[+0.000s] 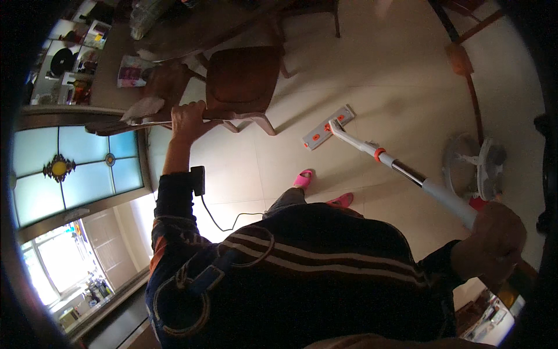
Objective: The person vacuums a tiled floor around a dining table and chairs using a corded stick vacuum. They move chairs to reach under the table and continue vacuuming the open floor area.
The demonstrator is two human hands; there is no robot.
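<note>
My left hand (187,121) is closed round the top rail of a dark wooden chair (241,78), with the arm stretched out. The chair's brown seat and some of its legs show beyond the hand. On the right, my right hand (494,238) grips the upper end of a flat mop (444,198) with a grey and silver pole. From there the pole slants down to a grey rectangular mop head (329,127) with orange parts. This head lies on the pale tiled floor, in front of my feet in pink slippers (303,178).
A dark table (192,32) stands at the far left, beside shelves (72,64) of bottles and small things. A white round-framed object (485,168) stands at the right, near a wooden leg (474,99). Left are a stained-glass panel (75,168) and a bright window (61,267).
</note>
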